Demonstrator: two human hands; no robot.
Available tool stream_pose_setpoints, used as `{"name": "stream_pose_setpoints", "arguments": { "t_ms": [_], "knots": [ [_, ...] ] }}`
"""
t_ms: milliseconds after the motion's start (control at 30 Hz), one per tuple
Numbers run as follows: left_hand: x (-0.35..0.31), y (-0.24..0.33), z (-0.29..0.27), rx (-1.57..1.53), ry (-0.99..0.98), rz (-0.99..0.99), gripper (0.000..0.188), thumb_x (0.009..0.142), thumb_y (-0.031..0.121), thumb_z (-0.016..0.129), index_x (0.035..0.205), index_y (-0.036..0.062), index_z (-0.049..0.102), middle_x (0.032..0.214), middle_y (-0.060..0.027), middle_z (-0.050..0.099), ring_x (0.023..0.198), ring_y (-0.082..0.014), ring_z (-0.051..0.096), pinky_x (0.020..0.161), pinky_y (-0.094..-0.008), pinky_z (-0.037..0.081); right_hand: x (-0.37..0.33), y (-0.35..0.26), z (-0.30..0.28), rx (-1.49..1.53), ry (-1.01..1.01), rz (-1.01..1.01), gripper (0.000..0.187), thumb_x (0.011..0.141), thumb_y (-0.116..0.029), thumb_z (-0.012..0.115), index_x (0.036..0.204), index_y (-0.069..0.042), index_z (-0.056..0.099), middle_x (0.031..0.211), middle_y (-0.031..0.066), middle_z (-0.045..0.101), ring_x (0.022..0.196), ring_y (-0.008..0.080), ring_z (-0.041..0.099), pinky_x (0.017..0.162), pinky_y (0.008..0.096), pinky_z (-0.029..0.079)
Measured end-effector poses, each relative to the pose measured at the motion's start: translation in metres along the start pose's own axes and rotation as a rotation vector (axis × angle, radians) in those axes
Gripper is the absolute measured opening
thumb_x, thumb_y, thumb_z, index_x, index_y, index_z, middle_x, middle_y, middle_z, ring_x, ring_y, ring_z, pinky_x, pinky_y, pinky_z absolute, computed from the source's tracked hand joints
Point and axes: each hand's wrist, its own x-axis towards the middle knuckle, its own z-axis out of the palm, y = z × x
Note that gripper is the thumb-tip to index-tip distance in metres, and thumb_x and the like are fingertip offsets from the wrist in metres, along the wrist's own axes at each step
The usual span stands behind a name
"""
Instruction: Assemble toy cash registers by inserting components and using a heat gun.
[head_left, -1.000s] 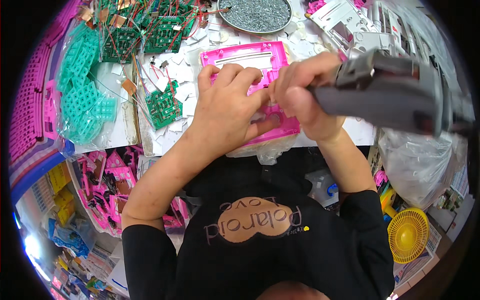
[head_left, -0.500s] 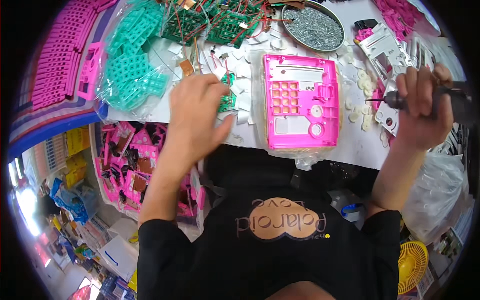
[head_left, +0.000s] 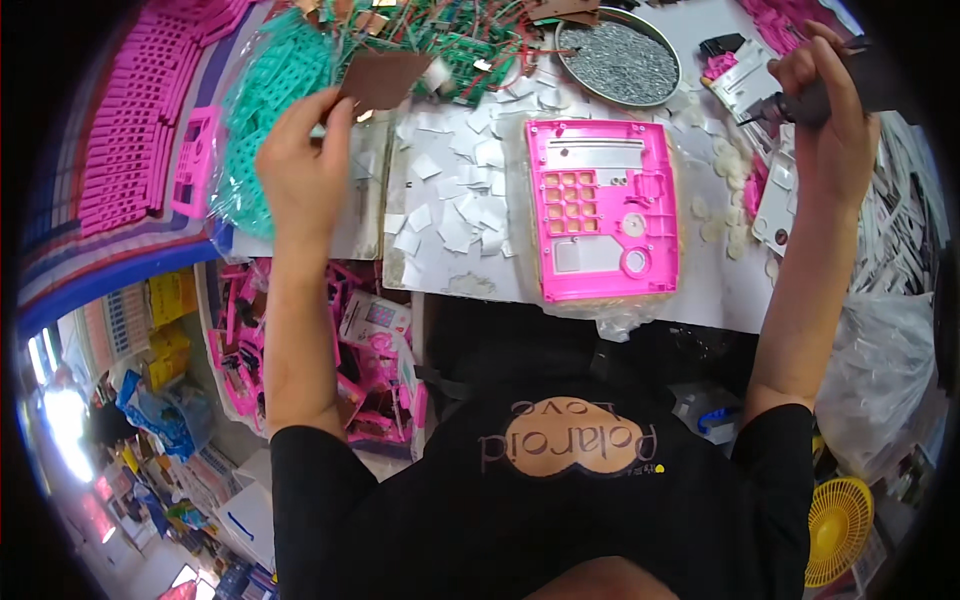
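Far upper L of frame: stack of pink slotted parts (head_left: 135,120) on striped cloth (head_left: 60,245), w/ a pink frame (head_left: 193,165) just beside it. Next, teal keypads (head_left: 250,165) in clear plastic, upper L. L hand (head_left: 300,165) is in front of the keypads' R side, thumb & fingers pinched on the L edge of a flat brown board (head_left: 383,78), held up over the bench, upper L of ctr. Below that arm, lower L, a bin of pink parts (head_left: 385,385), mixed w/ dark bits. Top ctr: pile of green circuit bds (head_left: 455,65) w/ red wires, partly behind the brown board. Under it, mid-frame, white paper squares (head_left: 465,215) scattered on the bench.

Just R of ctr: pink casing (head_left: 590,262), inner side up, flat on a plastic-wrapped pad, neither hand touching it; sq. holes on its L side, rings lower R. Above it, top: round tray (head_left: 672,97) full of small metal screws (head_left: 620,60). R of casing: pale discs (head_left: 735,170), then white plastic parts (head_left: 775,200).

Upper R: R hand (head_left: 830,100) wrapped round a dark power driver (head_left: 880,80), thin bit pointing L, well apart from casing. Lower R: yellow basket (head_left: 838,530), clear plastic bag (head_left: 875,370) above it.
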Motion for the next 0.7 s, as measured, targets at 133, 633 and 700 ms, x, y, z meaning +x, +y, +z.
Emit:
{"name": "stream_pose_setpoints", "arguments": {
  "t_ms": [133,633,700],
  "knots": [
    [0.014,0.005,0.053,-0.05,0.005,0.237,0.022,0.092,0.013,0.07,0.107,-0.0018,0.073,0.099,-0.0141,0.075,0.089,-0.0249,0.071,0.082,-0.0338,0.055,0.009,0.01,-0.006,0.004,0.005,0.005,0.027,0.099,-0.011,0.063,0.119,0.006,0.058,0.084,0.0021,0.052,0.077,0.014,0.051,0.081,0.0342,0.046],
    [0.009,-0.049,-0.069,0.718,-0.156,0.328,0.025,0.074,0.01,0.075,0.097,0.0084,0.065,0.106,-0.0097,0.065,0.1,-0.0307,0.061,0.084,-0.0456,0.045,0.014,0.011,-0.043,-0.345,0.097,-0.115,0.044,0.097,-0.016,0.065,0.13,0.009,0.049,0.107,0.0145,0.059,0.105,0.022,0.058,0.094,0.0391,0.048],
    [-0.001,-0.036,-0.071,0.502,0.032,0.527,0.028,0.069,0.007,0.075,0.094,0.0087,0.062,0.105,-0.009,0.065,0.1,-0.0301,0.06,0.085,-0.0446,0.044,-0.004,-0.008,-0.011,-0.778,0.154,-0.494,0.081,0.091,-0.031,0.075,0.145,0.008,0.027,0.129,0.0202,0.046,0.122,0.0311,0.051,0.101,0.0436,0.049]
  ]
}}
